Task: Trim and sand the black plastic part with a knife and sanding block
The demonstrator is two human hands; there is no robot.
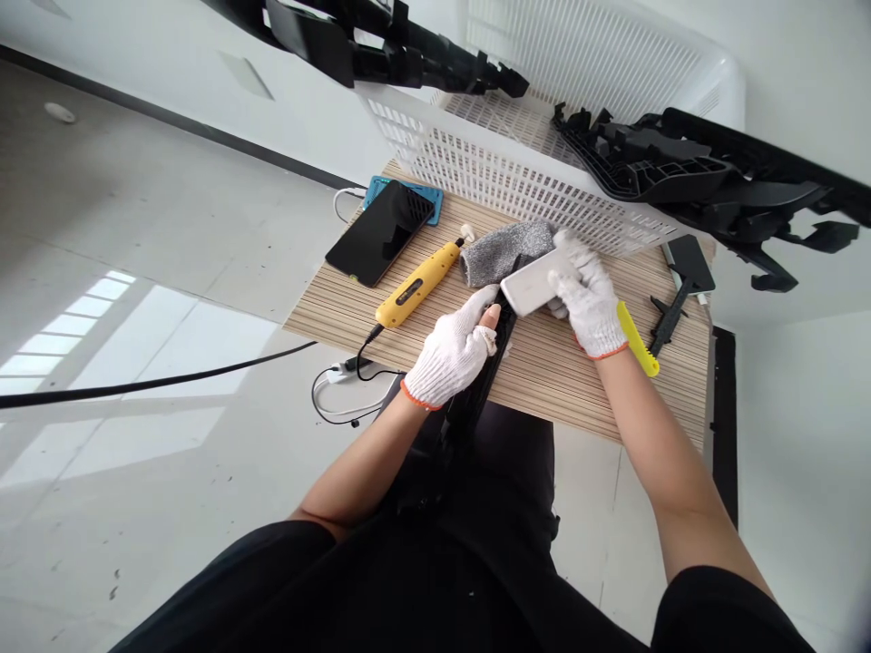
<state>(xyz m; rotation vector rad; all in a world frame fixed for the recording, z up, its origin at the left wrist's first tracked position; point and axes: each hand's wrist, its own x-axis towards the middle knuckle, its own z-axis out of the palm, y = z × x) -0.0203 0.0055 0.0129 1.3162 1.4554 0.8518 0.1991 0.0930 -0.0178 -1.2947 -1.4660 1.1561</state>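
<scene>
Both my hands wear white knit gloves. My left hand (453, 349) is closed around a long black plastic part (469, 404) that runs from the table edge down to my lap. My right hand (589, 295) is wrapped round one end of a white rectangular block (531, 286) and presses it against the upper end of the black part. A grey knit glove (507, 249) lies just behind the block.
A yellow corded rotary tool (418, 281), a black phone (377, 231) on a blue mat, a yellow-handled knife (638, 340) and a black caliper (670, 313) lie on the striped wooden table (564, 381). A white slotted basket (517, 172) stands behind, with black plastic parts (694, 172) resting on it.
</scene>
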